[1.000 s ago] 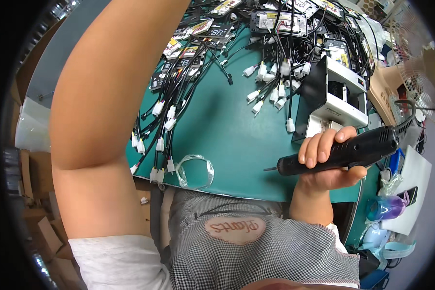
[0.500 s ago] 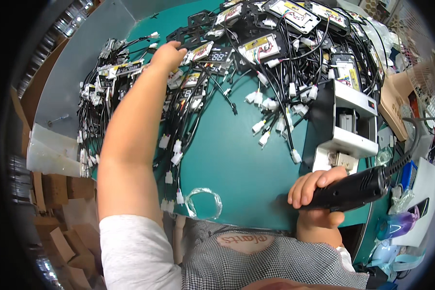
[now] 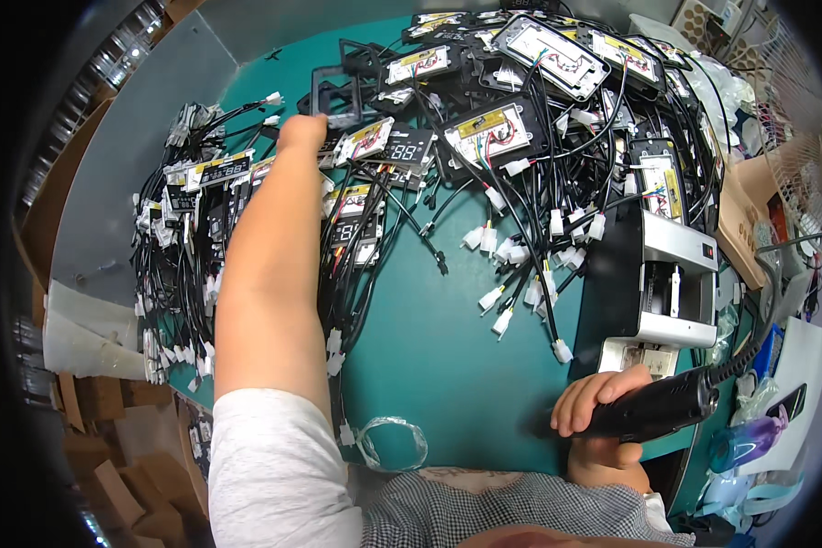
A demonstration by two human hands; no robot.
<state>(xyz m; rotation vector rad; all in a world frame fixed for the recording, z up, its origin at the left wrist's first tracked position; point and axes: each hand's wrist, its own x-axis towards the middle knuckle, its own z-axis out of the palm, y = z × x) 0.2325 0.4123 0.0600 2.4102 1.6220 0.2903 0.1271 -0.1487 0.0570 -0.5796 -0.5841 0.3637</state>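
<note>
My left hand (image 3: pixel 302 133) reaches to the far part of the green table, closed on the lower edge of a black rectangular plastic frame (image 3: pixel 336 97). Its fingers are mostly hidden behind the hand. Just right of it lie a display board with wires (image 3: pixel 365 140) and a dark digit display (image 3: pixel 405 147). In my right hand (image 3: pixel 603 411), near the front right edge, is a black corded electric screwdriver (image 3: pixel 653 409), held sideways. Close to it stands a black-and-white box-shaped device (image 3: pixel 676 283) with an open front.
Black housings with wired boards (image 3: pixel 490 128) are heaped at the back. White connectors (image 3: pixel 511 251) hang off their cables. More wired displays (image 3: pixel 224 171) lie on the left. A clear plastic coil (image 3: pixel 391 444) sits at the front edge. Cardboard boxes (image 3: pixel 142 466) stand lower left.
My left hand has taken hold of a black frame from the far pile and drawn back slightly. The right hand still holds the screwdriver. The whole view has shifted a little.
</note>
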